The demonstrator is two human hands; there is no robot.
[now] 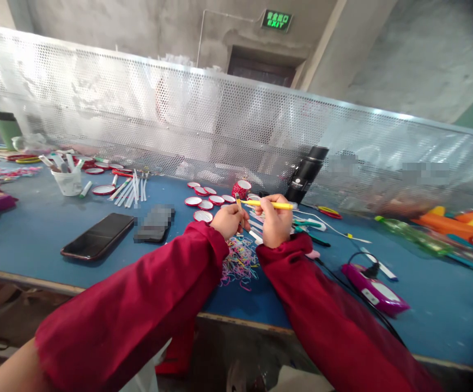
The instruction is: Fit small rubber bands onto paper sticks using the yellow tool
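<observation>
My right hand (276, 222) is closed around a slim yellow pen-like tool (279, 206), its tip pointing left. Close beside it, my left hand (229, 220) pinches a small flat tan piece (238, 202) that stands upright. The tool's tip meets or nearly meets this piece; I cannot tell which. Below both hands lies a pile of thin, multicoloured curly strands (240, 261). Just beyond the hands are several round white discs with red rims (202, 216) and a red patterned roll or cup (241, 188).
Two phones, one black (97, 237), lie to the left. A white cup of markers (67, 182) stands farther back. At right are a black bottle (307, 174), teal-handled pliers (312, 226), a purple power strip (375, 288) and cables. A perforated metal screen (138, 114) borders the blue table (117, 209).
</observation>
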